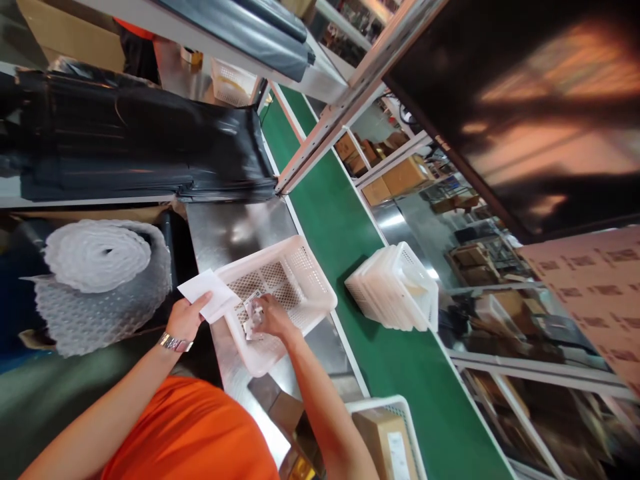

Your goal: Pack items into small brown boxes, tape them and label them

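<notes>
Pinched in my left hand (187, 317) is a flat white sheet of paper or envelope (213, 295), held over the near left rim of a white plastic basket (313, 303). My right hand (274, 316) reaches down into that basket. Its fingers close on a small clear plastic bag (254, 319) whose contents I cannot make out. The basket has a perforated wall and a mesh bottom, and it stands on a metal table (235, 227).
A green conveyor belt (325, 207) runs along the right, carrying a stack of white baskets (390, 287). Another basket (404, 403) holds a cardboard box (383, 440). On the left are a bubble wrap roll (100, 257) and black plastic bags (140, 137). A monitor (530, 107) hangs upper right.
</notes>
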Available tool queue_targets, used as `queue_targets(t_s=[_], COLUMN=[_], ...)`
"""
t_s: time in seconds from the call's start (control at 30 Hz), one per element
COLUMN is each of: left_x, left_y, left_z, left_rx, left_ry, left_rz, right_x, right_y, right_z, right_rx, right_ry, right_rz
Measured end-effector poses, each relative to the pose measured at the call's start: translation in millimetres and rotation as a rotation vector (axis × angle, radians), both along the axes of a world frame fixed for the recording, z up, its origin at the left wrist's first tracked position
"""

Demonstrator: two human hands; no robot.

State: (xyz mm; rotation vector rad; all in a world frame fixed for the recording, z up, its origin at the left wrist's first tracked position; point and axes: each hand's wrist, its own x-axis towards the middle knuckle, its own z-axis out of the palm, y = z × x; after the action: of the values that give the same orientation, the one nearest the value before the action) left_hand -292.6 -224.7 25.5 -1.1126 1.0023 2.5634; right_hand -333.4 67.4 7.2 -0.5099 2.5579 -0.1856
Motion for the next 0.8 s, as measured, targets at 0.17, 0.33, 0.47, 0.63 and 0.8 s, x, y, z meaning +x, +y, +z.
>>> queue_targets(t_s=[0.17,0.33,0.47,0.63,0.8], left_x=[-2,-2,-1,0,-3], left_y=[1,0,-2,-4,-3], left_z=[4.2,8.5,11.7,16.1,19.6], left_rx=[-0.026,-0.030,-0.019,-0.006,-0.023], left_ry=[0.004,0.022,0.034,0.051,0.064], left_rz=[-0.017,-0.007,0.015,0.008,-0.019], right_x=[-2,0,-1,-1,14], right_y=[-5,-6,-9,-15,-12], right_z=[-10,-13,-13,-10,-1], right_rx=[0.061,0.074,0.107,0.169,0.193], right_ry=[0.023,0.044,0.069,0.061,-0.017], right_rz=[-0.045,-0.052,-0.073,-0.069,-0.005])
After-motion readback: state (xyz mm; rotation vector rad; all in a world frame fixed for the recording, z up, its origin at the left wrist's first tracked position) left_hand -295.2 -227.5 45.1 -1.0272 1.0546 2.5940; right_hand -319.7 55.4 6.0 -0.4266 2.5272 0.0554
